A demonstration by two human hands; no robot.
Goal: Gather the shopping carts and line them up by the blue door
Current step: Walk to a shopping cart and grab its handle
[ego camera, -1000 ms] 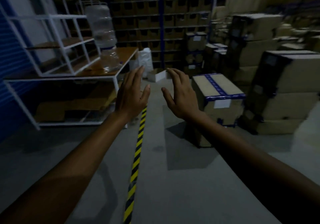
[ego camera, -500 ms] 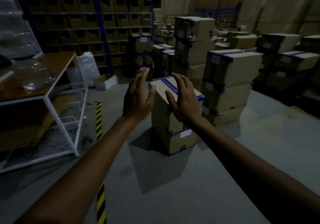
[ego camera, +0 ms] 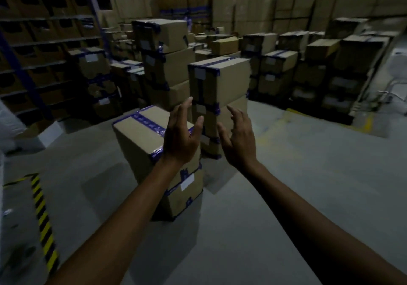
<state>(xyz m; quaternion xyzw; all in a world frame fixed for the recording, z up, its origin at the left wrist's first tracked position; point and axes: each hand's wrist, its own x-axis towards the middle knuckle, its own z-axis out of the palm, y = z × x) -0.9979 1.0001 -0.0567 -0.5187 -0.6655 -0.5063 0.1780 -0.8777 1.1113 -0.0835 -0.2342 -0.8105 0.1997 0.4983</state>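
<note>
A: On the head camera, what are the hands doing?

B: Both are raised in front of the person, arms stretched out. The left hand [ego camera: 180, 139] and the right hand [ego camera: 239, 141] face each other palm to palm, a little apart, fingers spread and lightly bent. Neither grasps anything; both are released.

A: Are they touching the boxes?

B: For the left one I cannot tell. It shows in front of the top corner of the near stack of boxes [ego camera: 141, 143], cardboard bound with blue tape, standing on the grey floor [ego camera: 286, 185]. The right hand shows in front of a taller stack [ego camera: 220, 79] just behind.

A: And the carts?

B: I cannot tell where they are. At the far right edge there is a pale metal frame [ego camera: 394, 90] near a yellow floor line, but it is too blurred to name.

A: What else is around?

B: Many more taped boxes stand in stacks across the back. A dark shelving rack [ego camera: 44, 42] with blue uprights is on the left. A black-and-yellow striped strip [ego camera: 44, 218] runs along the floor at lower left. The light is dim.
</note>
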